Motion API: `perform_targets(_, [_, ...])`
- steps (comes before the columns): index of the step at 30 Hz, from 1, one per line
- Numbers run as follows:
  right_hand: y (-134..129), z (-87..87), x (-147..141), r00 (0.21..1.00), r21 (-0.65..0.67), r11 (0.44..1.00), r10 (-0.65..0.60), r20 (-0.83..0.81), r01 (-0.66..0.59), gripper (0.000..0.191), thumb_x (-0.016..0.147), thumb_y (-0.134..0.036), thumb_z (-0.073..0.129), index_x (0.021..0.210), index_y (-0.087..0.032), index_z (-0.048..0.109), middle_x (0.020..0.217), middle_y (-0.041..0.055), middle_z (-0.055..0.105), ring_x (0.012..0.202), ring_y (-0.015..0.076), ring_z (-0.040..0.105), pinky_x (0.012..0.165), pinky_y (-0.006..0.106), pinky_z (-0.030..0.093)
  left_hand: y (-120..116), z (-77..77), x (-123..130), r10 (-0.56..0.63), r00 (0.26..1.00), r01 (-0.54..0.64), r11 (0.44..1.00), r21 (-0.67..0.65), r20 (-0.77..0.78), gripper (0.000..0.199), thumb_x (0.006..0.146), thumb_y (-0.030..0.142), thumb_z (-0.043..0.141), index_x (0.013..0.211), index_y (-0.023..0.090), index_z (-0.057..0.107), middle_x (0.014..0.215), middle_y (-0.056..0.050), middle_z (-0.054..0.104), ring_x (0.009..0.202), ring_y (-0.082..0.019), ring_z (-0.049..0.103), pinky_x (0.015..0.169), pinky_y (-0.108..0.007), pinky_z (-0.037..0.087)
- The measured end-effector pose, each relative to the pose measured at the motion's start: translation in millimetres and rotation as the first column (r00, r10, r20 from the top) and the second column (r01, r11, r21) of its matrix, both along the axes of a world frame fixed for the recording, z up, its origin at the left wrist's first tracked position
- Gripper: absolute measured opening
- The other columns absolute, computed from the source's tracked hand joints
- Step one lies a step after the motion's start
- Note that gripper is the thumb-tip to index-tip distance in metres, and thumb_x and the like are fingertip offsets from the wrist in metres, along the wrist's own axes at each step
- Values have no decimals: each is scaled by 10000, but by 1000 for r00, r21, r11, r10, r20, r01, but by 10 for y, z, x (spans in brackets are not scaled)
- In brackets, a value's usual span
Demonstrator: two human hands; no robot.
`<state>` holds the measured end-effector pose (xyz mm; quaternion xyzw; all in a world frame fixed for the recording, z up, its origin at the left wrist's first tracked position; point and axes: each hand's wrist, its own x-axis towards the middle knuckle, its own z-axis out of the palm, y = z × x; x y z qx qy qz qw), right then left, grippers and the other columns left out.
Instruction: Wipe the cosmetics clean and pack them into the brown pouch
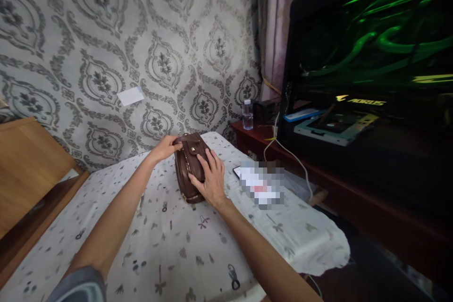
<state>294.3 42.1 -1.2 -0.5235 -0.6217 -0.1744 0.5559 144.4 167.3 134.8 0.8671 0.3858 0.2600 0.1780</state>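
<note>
A brown leather handbag [191,170] with a zip and a round metal stud lies on the patterned white sheet [170,250]. At its far left end, my left hand [165,147] grips the bag's edge by the handle, thumb on top; the other fingers are partly hidden. My right hand [211,180] rests on the bag's near right side with fingers spread and thumb stretched across the leather. To the right of that hand lies a phone [260,186], mostly covered by a pixelated patch.
A wooden board [35,165] borders the sheet at left. On the right, a red-brown table [244,138] carries a water bottle [247,115] and a large dark glass-fronted case [354,151] with green reflections. A white cable [293,155] hangs down beside the sheet.
</note>
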Motion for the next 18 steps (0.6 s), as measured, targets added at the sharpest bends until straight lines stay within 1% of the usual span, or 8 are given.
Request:
perform_targets(2, [-12,-5,-22,1000,13,1000,-17,-23,18,546,884,-465,598,1343,-187,500,1431,157,505,1371,332,373,1114,552,272,9,27,46,-10,1000,10,1000,-13,-9,152,735,308,586,641,189,573,588,26,547,565,-150,491,568,-265,377])
perform_targets(4, [-22,-9,-39,999,29,999,-27,-42,29,505,875,-454,611,1302,-199,525,1354,142,568,1324,324,421,1119,557,253,26,47,140,-9,1000,9,1000,4,-4,118,709,303,629,699,186,619,628,21,579,609,-163,521,612,-272,401])
perform_targets(7, [-30,-8,-48,998,72,997,-29,-48,32,436,869,-411,626,1245,-202,555,1298,131,609,1269,310,468,1106,541,277,44,41,351,-9,1000,9,999,51,11,178,686,319,683,813,194,676,708,16,631,696,-180,558,683,-279,416])
perform_targets(9, [-34,-4,-42,999,89,996,-28,-42,31,427,865,-398,634,1232,-192,563,1298,132,616,1255,308,478,1094,530,300,52,9,496,2,1000,-3,997,71,13,165,692,340,690,768,194,678,686,18,628,692,-182,553,678,-281,402])
perform_targets(12, [-43,2,-23,999,79,997,-23,-32,25,432,861,-406,646,1227,-189,575,1310,124,621,1255,308,481,1090,525,306,76,-57,649,70,997,-71,994,87,21,182,698,341,684,612,194,621,570,20,556,618,-176,510,619,-285,355])
perform_targets(15, [-45,6,-2,999,86,996,-16,-28,19,427,852,-429,662,1200,-190,598,1291,116,642,1254,308,489,1093,522,295,116,-108,710,144,988,-148,985,93,54,211,697,315,684,555,201,576,535,20,524,596,-172,495,594,-282,329])
perform_targets(18, [-37,6,12,999,116,993,-2,-43,6,421,845,-454,671,1175,-197,619,1250,106,668,1246,303,504,1103,517,282,150,-142,725,178,979,-185,980,76,99,219,699,315,680,553,201,563,530,24,527,603,-165,502,584,-270,330])
